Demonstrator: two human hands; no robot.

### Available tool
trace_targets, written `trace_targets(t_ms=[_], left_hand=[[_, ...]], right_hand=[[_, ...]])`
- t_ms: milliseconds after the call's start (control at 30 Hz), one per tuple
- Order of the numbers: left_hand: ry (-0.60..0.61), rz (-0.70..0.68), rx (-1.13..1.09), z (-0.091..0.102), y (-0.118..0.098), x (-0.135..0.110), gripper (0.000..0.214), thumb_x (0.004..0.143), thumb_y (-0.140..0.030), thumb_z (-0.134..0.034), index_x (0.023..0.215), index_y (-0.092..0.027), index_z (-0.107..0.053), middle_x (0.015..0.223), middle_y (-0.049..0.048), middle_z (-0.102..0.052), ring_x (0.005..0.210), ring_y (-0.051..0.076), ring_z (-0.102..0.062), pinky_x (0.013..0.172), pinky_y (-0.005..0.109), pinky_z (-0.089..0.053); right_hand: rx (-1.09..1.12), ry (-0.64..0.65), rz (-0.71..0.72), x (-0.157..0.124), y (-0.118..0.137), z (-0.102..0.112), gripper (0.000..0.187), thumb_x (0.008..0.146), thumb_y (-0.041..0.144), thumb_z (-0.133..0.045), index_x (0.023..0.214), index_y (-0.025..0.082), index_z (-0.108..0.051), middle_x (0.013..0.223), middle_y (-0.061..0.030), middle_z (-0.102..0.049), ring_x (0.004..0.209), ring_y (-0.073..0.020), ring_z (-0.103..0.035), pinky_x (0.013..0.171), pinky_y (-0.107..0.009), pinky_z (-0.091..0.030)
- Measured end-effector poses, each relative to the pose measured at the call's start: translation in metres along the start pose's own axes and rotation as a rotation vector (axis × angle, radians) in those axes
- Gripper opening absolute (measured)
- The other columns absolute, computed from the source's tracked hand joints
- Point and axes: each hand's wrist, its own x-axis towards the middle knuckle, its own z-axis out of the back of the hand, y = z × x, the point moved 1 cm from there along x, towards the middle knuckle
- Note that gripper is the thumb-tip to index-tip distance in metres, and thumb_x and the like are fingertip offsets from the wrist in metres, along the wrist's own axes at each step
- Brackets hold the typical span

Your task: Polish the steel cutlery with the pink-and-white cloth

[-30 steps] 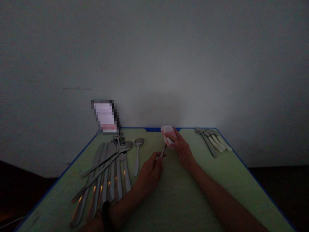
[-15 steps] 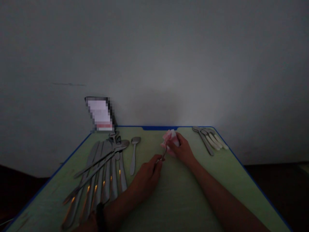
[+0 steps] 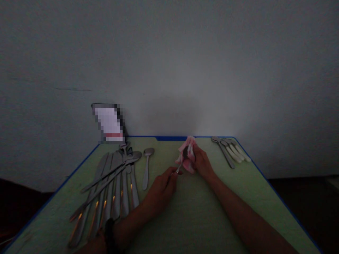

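Note:
Over the middle of the table, my left hand is closed round the handle of a metal spoon. The spoon points up and away, its dark bowl lying against a pink and white cloth. My right hand grips that cloth from the right side, with most of its fingers hidden behind the folds. Left of my hands, a single short spoon lies by itself on the table. Several table knives are laid side by side farther left, with long-handled spoons across them.
At the back right lie a metal spoon and several white-handled utensils. A device with a blurred screen leans on the wall at the back left. The green table has a blue edge and meets the wall.
The cloth has opened out and the spoon's bowl now shows against it. My right hand's fingers have shifted off the bowl towards the right. My left hand keeps its grip.

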Motion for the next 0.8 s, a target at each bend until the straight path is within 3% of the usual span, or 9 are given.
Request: trace_targets(t_ms=[100, 167, 433, 667, 800], left_hand=[[-0.02, -0.004, -0.035, 0.0, 0.002, 0.002, 0.036, 0.092, -0.036, -0.028, 0.109, -0.015, -0.052, 0.056, -0.0055, -0.043, 0.051, 0.012, -0.045, 0.051, 0.022, -0.033], [-0.021, -0.01, -0.03, -0.001, 0.003, 0.002, 0.036, 0.092, -0.036, -0.027, 0.11, -0.014, -0.051, 0.055, -0.0053, -0.044, 0.051, 0.012, -0.046, 0.051, 0.022, -0.034], [0.029, -0.052, 0.153, -0.001, -0.003, -0.002, 0.033, 0.093, -0.031, -0.027, 0.115, -0.019, -0.048, 0.072, 0.0015, -0.061, 0.062, 0.015, -0.058, 0.058, 0.024, -0.036], [0.052, -0.04, 0.178, -0.001, -0.006, -0.002, 0.035, 0.093, -0.034, -0.025, 0.113, -0.019, -0.05, 0.07, 0.0011, -0.062, 0.061, 0.015, -0.058, 0.057, 0.023, -0.037], [0.106, -0.039, 0.184, 0.001, -0.008, -0.002, 0.035, 0.093, -0.036, -0.026, 0.1, -0.019, -0.056, 0.07, 0.001, -0.061, 0.063, 0.015, -0.057, 0.058, 0.023, -0.038]], right_hand=[[0.14, 0.134, 0.06, -0.001, 0.002, -0.002, 0.032, 0.083, 0.042, -0.045, 0.102, 0.02, -0.057, 0.101, -0.0038, -0.063, 0.093, -0.0183, -0.055, 0.084, -0.028, -0.04], [0.151, 0.183, 0.064, -0.001, 0.003, -0.002, 0.035, 0.079, 0.039, -0.053, 0.108, 0.02, -0.054, 0.104, -0.004, -0.062, 0.093, -0.0184, -0.056, 0.083, -0.029, -0.041], [0.212, 0.251, -0.113, 0.004, -0.006, 0.008, 0.034, 0.07, 0.04, -0.065, 0.092, 0.016, -0.058, 0.087, -0.0036, -0.064, 0.076, -0.016, -0.058, 0.072, -0.029, -0.044], [0.148, 0.022, -0.098, 0.001, -0.008, 0.002, 0.038, 0.078, 0.053, -0.049, 0.072, 0.016, -0.057, 0.065, 0.0003, -0.056, 0.059, -0.0116, -0.048, 0.054, -0.023, -0.038], [0.25, -0.134, -0.163, 0.003, -0.01, 0.003, 0.042, 0.079, 0.056, -0.045, 0.073, 0.016, -0.056, 0.063, 0.0008, -0.056, 0.057, -0.0115, -0.048, 0.054, -0.023, -0.037]])
